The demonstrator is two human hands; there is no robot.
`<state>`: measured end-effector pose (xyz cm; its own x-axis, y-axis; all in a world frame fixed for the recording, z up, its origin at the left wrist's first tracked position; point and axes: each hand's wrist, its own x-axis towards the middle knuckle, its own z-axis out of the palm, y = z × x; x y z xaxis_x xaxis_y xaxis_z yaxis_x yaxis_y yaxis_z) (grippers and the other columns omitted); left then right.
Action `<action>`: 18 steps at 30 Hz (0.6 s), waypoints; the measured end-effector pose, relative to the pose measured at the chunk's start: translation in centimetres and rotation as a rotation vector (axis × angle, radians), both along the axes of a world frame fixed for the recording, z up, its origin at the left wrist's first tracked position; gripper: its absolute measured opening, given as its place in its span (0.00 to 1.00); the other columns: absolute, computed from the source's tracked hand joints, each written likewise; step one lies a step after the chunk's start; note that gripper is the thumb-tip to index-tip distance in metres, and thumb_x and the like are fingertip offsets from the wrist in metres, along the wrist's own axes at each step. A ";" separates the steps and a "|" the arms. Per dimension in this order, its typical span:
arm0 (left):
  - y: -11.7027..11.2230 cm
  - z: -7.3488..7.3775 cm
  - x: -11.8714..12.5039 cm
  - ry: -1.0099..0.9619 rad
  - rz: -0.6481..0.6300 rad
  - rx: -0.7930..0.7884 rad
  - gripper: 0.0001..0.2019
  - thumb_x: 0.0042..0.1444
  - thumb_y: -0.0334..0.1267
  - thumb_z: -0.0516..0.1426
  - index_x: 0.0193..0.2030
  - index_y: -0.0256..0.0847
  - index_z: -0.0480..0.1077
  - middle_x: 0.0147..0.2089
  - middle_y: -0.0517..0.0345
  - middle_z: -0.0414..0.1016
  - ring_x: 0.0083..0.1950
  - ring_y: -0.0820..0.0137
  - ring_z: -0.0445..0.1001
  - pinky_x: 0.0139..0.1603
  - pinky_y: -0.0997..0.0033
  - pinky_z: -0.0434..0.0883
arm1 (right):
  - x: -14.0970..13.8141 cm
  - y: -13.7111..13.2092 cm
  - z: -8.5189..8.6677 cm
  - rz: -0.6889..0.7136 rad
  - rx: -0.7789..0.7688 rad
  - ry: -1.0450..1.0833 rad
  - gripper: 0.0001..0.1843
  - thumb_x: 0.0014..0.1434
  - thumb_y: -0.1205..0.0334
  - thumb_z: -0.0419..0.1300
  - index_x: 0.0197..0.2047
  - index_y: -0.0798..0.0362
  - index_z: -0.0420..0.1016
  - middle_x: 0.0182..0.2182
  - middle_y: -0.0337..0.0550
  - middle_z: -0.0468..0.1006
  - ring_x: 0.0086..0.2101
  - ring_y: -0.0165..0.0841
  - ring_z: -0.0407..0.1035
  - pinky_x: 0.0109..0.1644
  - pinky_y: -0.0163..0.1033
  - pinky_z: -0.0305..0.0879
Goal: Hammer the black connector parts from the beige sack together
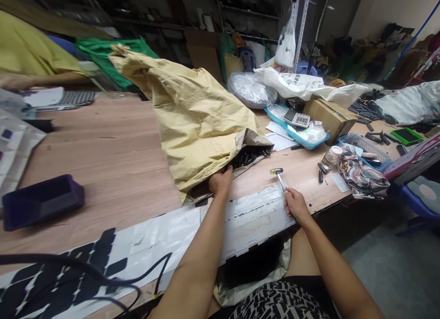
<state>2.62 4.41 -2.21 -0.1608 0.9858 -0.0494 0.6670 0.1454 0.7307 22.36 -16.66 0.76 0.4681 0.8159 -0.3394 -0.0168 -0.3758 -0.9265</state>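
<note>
Our left grip (pixel 220 180) clamps the mouth of the crumpled tan paper sack (pixel 192 112) to bare its small black parts (pixel 249 156), while our right grip (pixel 295 204) clasps a small yellow-headed hammer (pixel 279 176).

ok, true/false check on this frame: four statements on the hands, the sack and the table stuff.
1. The right hand grips a small hammer by its handle. True.
2. The left hand is inside the dark plastic bin. False: it is at the mouth of the paper sack; the bin sits apart, at the left of the table.
3. The paper sack lies on its side, with black parts showing in its open mouth. True.
4. The calculator lies on the floor. False: it rests on top of the blue tray on the table.
</note>
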 end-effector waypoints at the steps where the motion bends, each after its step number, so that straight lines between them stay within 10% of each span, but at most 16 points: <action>1: -1.2 0.1 -0.3 -0.003 0.040 0.002 0.20 0.57 0.54 0.55 0.42 0.41 0.78 0.38 0.44 0.80 0.46 0.50 0.76 0.46 0.54 0.70 | 0.0 0.0 0.0 0.001 0.003 -0.002 0.27 0.59 0.51 0.55 0.58 0.55 0.70 0.18 0.28 0.66 0.12 0.23 0.57 0.12 0.27 0.52; 9: -10.7 -1.7 -2.1 0.055 -0.347 0.174 0.13 0.52 0.50 0.62 0.40 0.47 0.81 0.37 0.54 0.75 0.45 0.57 0.71 0.49 0.59 0.67 | 0.0 0.1 -0.1 0.006 0.011 -0.004 0.27 0.59 0.51 0.55 0.58 0.55 0.70 0.18 0.27 0.66 0.12 0.23 0.57 0.12 0.28 0.52; 18: -11.4 -1.9 -1.9 0.122 -0.499 0.231 0.10 0.56 0.45 0.62 0.44 0.49 0.79 0.41 0.56 0.76 0.49 0.58 0.69 0.52 0.57 0.61 | 0.0 -0.3 -0.4 0.026 0.056 -0.045 0.29 0.58 0.49 0.55 0.59 0.55 0.71 0.19 0.27 0.66 0.13 0.24 0.57 0.12 0.29 0.53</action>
<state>0.72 -7.02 -4.10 0.3369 0.9267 0.1665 0.6954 -0.3641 0.6195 22.31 -17.00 0.40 0.4600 0.8452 -0.2720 0.0340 -0.3230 -0.9458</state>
